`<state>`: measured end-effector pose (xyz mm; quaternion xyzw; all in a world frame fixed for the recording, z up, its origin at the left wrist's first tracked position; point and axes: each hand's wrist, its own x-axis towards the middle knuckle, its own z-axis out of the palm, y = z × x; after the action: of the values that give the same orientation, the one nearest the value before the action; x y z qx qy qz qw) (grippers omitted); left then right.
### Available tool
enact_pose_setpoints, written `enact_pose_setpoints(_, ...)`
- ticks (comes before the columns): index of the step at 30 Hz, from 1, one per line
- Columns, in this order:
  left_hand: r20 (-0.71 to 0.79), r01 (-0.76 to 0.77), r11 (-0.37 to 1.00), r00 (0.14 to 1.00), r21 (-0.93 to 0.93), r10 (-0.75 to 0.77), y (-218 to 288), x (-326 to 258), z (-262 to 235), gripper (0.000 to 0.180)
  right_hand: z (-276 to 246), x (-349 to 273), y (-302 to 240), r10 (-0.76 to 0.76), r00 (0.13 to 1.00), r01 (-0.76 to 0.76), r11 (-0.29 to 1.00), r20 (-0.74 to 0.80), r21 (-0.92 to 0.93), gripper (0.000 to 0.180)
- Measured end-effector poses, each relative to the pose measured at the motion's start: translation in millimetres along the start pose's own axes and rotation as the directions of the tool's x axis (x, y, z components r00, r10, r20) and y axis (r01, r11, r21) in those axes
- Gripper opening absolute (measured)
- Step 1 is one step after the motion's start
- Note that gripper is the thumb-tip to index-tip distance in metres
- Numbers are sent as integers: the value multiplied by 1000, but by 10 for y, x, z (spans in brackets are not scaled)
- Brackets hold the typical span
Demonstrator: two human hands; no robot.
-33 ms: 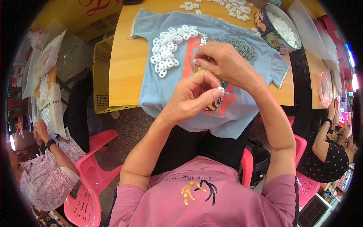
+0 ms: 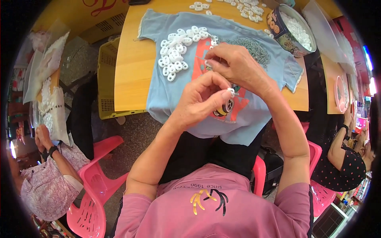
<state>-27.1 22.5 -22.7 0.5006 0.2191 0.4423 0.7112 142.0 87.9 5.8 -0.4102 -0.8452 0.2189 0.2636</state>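
Over a light blue T-shirt (image 2: 164, 95) spread on the table, my left hand (image 2: 198, 99) pinches a small white plastic piece with a metal screw (image 2: 234, 93) sticking out of it, between thumb and forefinger. My right hand (image 2: 240, 65) reaches across just beyond it, its fingers closed around a small white piece (image 2: 207, 63) that is mostly hidden. To the left of the right hand lies a heap of white oval two-holed plastic pieces (image 2: 174, 51). Behind that hand is a pile of grey metal screws (image 2: 254, 51), partly covered by it.
A round tin (image 2: 295, 29) full of white pieces stands at the back right of the wooden table (image 2: 131, 79), with more loose ones (image 2: 250, 10) along the far edge. A yellow crate (image 2: 107, 79) is to the left. Pink chairs (image 2: 97, 190) and other people sit on both sides.
The white piece and screw in my left hand have shifted slightly up and left. My right fingertips have moved a little to the right. The rest is unchanged.
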Motion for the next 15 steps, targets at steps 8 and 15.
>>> enact_pose_setpoints(8, -199, -147, 973, 974, -177, 111, -78, 43, -40, 11, -163, -177, -125, 432, 901, -326, 593, 51, 736, 26)
enact_pose_setpoints(15, -268, -189, 964, 954, -189, 134, -51, 79, 3, 10, -55, -338, -230, 498, 865, -304, 432, 56, 849, 27)
